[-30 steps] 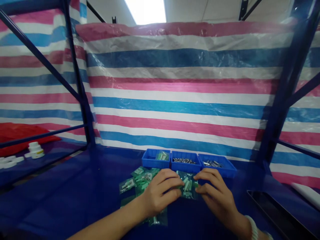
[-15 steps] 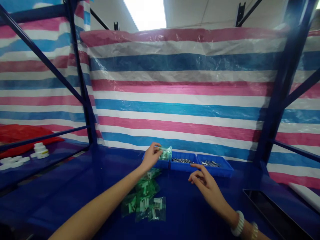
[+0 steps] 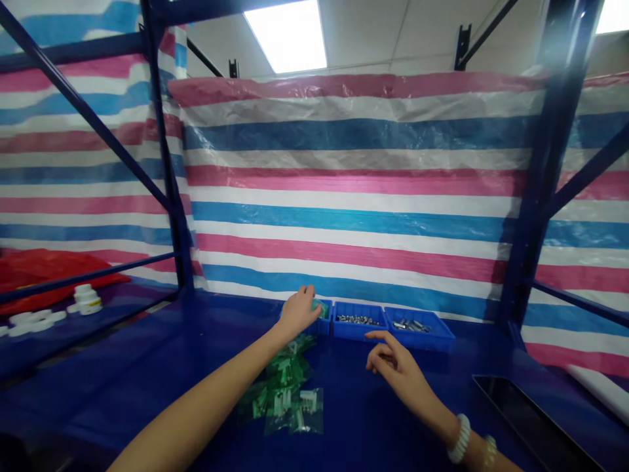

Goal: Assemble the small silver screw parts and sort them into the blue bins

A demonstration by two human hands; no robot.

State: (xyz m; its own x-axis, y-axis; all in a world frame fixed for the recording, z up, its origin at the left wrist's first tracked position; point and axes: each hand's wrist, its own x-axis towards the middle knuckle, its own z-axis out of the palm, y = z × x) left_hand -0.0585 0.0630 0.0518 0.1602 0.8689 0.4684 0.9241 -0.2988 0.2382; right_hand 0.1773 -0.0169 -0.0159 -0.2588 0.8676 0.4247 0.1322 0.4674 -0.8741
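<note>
My left hand (image 3: 298, 311) is at the left blue bin, its fingers closed at a green plastic bag (image 3: 322, 308) that shows beside the thumb, inside the bin; the fingertips are partly hidden. In front of that hand lies a pile of small clear-green bags (image 3: 287, 370) with white and metal pieces in them. My right hand (image 3: 393, 360) hovers over the table, index finger stretched out and the others loosely bent, holding nothing. Nearest to it are the middle blue bin (image 3: 344, 333) of small metal parts (image 3: 358, 320) and the right blue bin (image 3: 432, 337) with metal pins (image 3: 411, 326).
A dark flat tablet-like device (image 3: 531, 419) lies at the right, near a white object (image 3: 599, 393). White bottles (image 3: 87, 299), white lids (image 3: 37, 321) and a red bag (image 3: 54, 272) sit at the left beyond a blue rail. Blue rack posts (image 3: 528, 216) and striped sheeting (image 3: 354, 216) enclose the table.
My left hand has lowered the green bag from above the bin's rim into the left bin. My right hand has shifted slightly left and down in view, while the view itself tilted a little.
</note>
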